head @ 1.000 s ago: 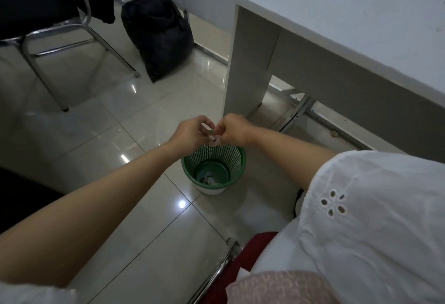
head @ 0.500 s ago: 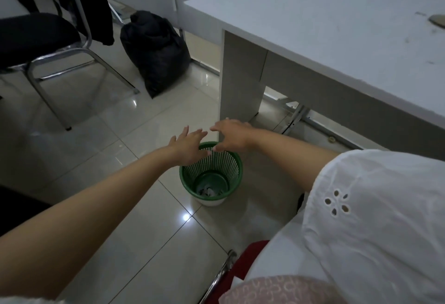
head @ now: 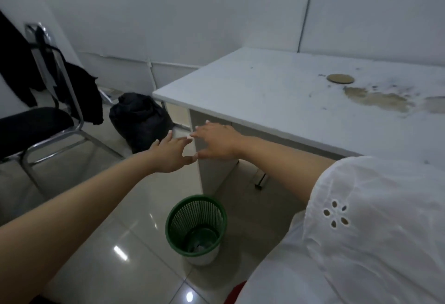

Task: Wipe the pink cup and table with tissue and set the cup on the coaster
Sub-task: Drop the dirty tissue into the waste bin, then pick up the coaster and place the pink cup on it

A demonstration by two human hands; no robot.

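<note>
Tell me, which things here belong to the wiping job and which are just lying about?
Job: table, its brown stain, coaster, green bin, left hand, right hand. The pink cup is not in view.
Lying about: chair, black bag, dark clothing on the chair.

The coaster (head: 340, 78) lies on the table (head: 265, 96) toward its far edge, a spill (head: 378, 100) just before it. The bin (head: 196, 214) stands on the floor (head: 108, 243) before the near edge. A bag (head: 140, 120) sits left of the left corner, a chair (head: 36, 123) farther left.
</note>
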